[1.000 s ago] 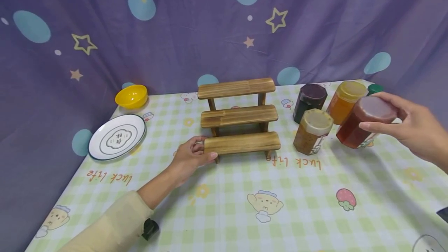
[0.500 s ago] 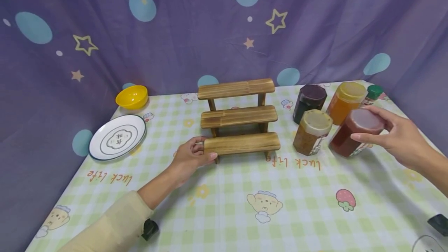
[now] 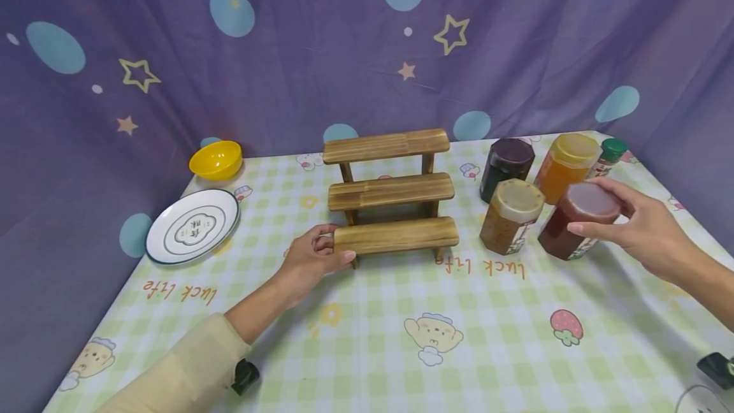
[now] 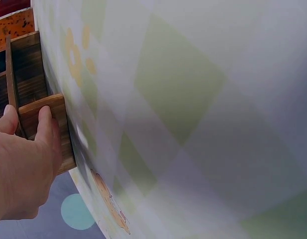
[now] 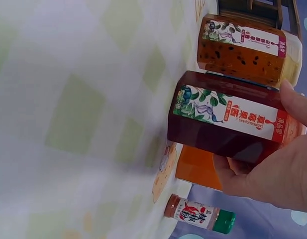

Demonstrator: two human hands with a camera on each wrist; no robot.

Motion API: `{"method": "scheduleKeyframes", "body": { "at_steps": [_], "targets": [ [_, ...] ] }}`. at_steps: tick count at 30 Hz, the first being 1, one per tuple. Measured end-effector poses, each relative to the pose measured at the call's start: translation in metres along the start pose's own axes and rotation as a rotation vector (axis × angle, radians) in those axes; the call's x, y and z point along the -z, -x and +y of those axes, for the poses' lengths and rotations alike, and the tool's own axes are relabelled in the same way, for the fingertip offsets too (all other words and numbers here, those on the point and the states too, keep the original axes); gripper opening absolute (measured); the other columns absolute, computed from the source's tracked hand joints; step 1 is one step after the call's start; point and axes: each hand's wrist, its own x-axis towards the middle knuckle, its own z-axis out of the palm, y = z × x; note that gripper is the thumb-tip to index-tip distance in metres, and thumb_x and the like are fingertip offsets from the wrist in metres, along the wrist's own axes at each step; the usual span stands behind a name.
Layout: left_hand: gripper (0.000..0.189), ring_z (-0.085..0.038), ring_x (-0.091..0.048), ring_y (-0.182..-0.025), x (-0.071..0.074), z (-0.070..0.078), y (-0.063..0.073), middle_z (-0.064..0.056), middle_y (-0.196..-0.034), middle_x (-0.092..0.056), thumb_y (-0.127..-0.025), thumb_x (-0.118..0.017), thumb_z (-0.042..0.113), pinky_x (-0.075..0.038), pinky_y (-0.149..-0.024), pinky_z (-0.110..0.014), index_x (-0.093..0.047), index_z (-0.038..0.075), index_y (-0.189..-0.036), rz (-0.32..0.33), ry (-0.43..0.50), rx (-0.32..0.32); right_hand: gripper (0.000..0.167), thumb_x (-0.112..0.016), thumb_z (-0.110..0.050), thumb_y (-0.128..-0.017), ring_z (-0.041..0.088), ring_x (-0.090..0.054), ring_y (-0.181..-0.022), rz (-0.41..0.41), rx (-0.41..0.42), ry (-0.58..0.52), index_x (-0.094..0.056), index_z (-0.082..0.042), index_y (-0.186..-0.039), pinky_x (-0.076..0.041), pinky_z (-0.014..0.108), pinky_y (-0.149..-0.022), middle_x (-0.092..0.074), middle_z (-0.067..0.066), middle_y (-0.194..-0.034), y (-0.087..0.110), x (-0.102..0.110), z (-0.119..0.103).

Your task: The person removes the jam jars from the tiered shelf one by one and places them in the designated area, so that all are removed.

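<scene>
My left hand [image 3: 312, 259] grips the left end of the lowest step of a three-tier wooden display rack [image 3: 398, 236], thumb in front and fingers curled at the end. In the left wrist view, the fingers [image 4: 45, 122] touch the wood. My right hand [image 3: 648, 231] holds a dark red jam jar [image 3: 568, 231] round its upper part, near the pale lid. The right wrist view shows the jar's white label [image 5: 233, 112]. Just left of it stands a brown, seed-flecked jam jar [image 3: 501, 228]. Whether the red jar's base touches the table cannot be told.
Behind stand a dark purple jar [image 3: 504, 174], an orange jar with a yellow lid [image 3: 559, 177] and a green-capped spice bottle [image 3: 613, 150]. A white plate [image 3: 163, 234] and yellow bowl [image 3: 216, 161] sit at the left. A purple curtain [image 3: 287, 81] hangs behind the checked tablecloth [image 3: 367, 349].
My right hand has brought the red jar left, down and nearer, beside the brown jar, and the tilted jar has become more upright. The left hand and rack have stayed put.
</scene>
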Motion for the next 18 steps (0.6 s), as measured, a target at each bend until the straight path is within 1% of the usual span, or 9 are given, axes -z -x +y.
{"method": "scheduleKeyframes", "body": {
  "at_steps": [4, 7, 10, 12, 14, 15, 16, 17, 18],
  "targets": [
    [0.067, -0.020, -0.061, -0.099, 0.0000, 0.0005, 0.0000, -0.017, -0.122, -0.051, -0.087, -0.070, 0.000, -0.055, -0.096, -0.039, -0.035, 0.006, -0.143, 0.002, -0.001, 0.001, 0.088, -0.077, -0.038, -0.082, 0.005, -0.042, -0.098, -0.017, 0.008, 0.028, -0.030, -0.013, -0.151, -0.038, 0.002, -0.063, -0.045, 0.015, -0.132, -0.0007, 0.0011, -0.0007],
    [0.067, -0.020, -0.061, -0.099, -0.0005, 0.0011, -0.0006, -0.016, -0.122, -0.051, -0.087, -0.070, 0.000, -0.055, -0.096, -0.039, -0.035, 0.006, -0.143, 0.002, -0.006, 0.002, 0.088, -0.077, -0.039, -0.082, 0.002, -0.043, -0.094, -0.031, 0.012, 0.033, -0.029, -0.014, -0.152, -0.039, 0.005, -0.063, -0.046, 0.011, -0.128, -0.0005, 0.0022, 0.0001],
    [0.067, -0.020, -0.061, -0.099, -0.0006, 0.0011, -0.0006, -0.016, -0.121, -0.052, -0.087, -0.070, 0.000, -0.055, -0.096, -0.039, -0.035, 0.006, -0.143, 0.007, -0.004, 0.004, 0.088, -0.077, -0.036, -0.082, -0.003, -0.045, -0.092, -0.039, 0.021, 0.017, -0.028, -0.012, -0.151, -0.042, 0.006, -0.063, -0.049, 0.001, -0.121, -0.0009, 0.0022, 0.0010],
    [0.067, -0.020, -0.061, -0.099, -0.0003, 0.0011, -0.0002, -0.016, -0.121, -0.052, -0.087, -0.070, 0.001, -0.055, -0.096, -0.039, -0.035, 0.006, -0.143, 0.006, -0.011, 0.003, 0.087, -0.078, -0.034, -0.082, -0.006, -0.046, -0.091, -0.044, 0.030, -0.002, -0.028, -0.012, -0.151, -0.044, 0.006, -0.064, -0.049, -0.006, -0.117, -0.0009, 0.0019, 0.0019],
    [0.067, -0.020, -0.062, -0.099, 0.0003, 0.0010, 0.0002, -0.016, -0.120, -0.053, -0.087, -0.070, 0.002, -0.055, -0.096, -0.039, -0.035, 0.006, -0.143, 0.008, -0.021, 0.002, 0.087, -0.078, -0.032, -0.083, -0.010, -0.047, -0.092, -0.046, 0.038, -0.024, -0.028, -0.013, -0.151, -0.046, 0.005, -0.065, -0.049, -0.011, -0.114, -0.0007, 0.0013, 0.0027],
    [0.067, -0.020, -0.062, -0.099, 0.0007, 0.0011, 0.0006, -0.016, -0.120, -0.054, -0.087, -0.070, 0.002, -0.055, -0.096, -0.039, -0.035, 0.006, -0.143, 0.007, -0.028, -0.001, 0.087, -0.077, -0.031, -0.083, -0.012, -0.046, -0.093, -0.052, 0.043, -0.029, -0.026, -0.014, -0.152, -0.046, 0.005, -0.066, -0.048, -0.011, -0.116, -0.0004, 0.0013, 0.0030],
    [0.067, -0.020, -0.062, -0.100, 0.0011, 0.0011, 0.0008, -0.016, -0.120, -0.054, -0.087, -0.071, 0.003, -0.055, -0.096, -0.039, -0.035, 0.006, -0.143, 0.008, -0.034, -0.002, 0.086, -0.076, -0.029, -0.085, -0.013, -0.045, -0.097, -0.064, 0.053, -0.046, -0.025, -0.015, -0.153, -0.046, 0.004, -0.067, -0.048, -0.008, -0.120, -0.0001, 0.0014, 0.0032],
    [0.066, -0.019, -0.062, -0.101, 0.0015, 0.0010, 0.0008, -0.016, -0.120, -0.055, -0.087, -0.071, 0.004, -0.055, -0.095, -0.039, -0.036, 0.006, -0.143, 0.011, -0.046, -0.005, 0.086, -0.075, -0.027, -0.086, -0.011, -0.046, -0.105, -0.076, 0.060, -0.057, -0.022, -0.017, -0.154, -0.046, 0.003, -0.068, -0.047, -0.004, -0.127, 0.0003, 0.0021, 0.0030],
    [0.066, -0.020, -0.062, -0.102, 0.0017, 0.0010, 0.0009, -0.015, -0.120, -0.056, -0.087, -0.071, 0.005, -0.055, -0.095, -0.039, -0.036, 0.006, -0.143, 0.017, -0.053, -0.006, 0.086, -0.073, -0.026, -0.088, -0.006, -0.046, -0.113, -0.086, 0.060, -0.063, -0.019, -0.019, -0.155, -0.045, 0.002, -0.069, -0.044, 0.002, -0.135, 0.0007, 0.0027, 0.0021]
  ]
}}
